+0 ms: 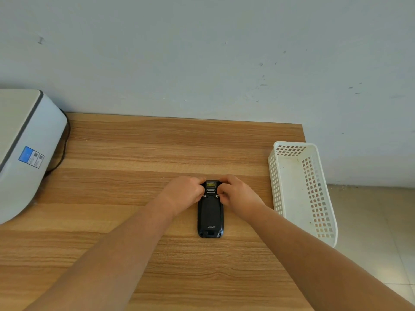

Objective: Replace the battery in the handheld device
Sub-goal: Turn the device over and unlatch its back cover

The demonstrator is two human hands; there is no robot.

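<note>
One handheld scanner (210,215) lies back-side up on the wooden desk (134,243), long axis running near to far, "urovo" logo at its near end, scan window at the far end. Back cover on; two small screws visible, one on each side below the window.

Left hand (184,191): grip closed tight, fingers curled against the scanner's far-left corner, pinching its edge.

Right hand (235,194): grip likewise closed, fingers curled on the far-right corner, thumb touching the cover beside the right screw.

Both forearms cross the near desk.

Right edge of desk: one white perforated plastic basket (301,189).

Far left: one grey-white machine (22,149) carrying one blue label, with one dark cable behind it.
</note>
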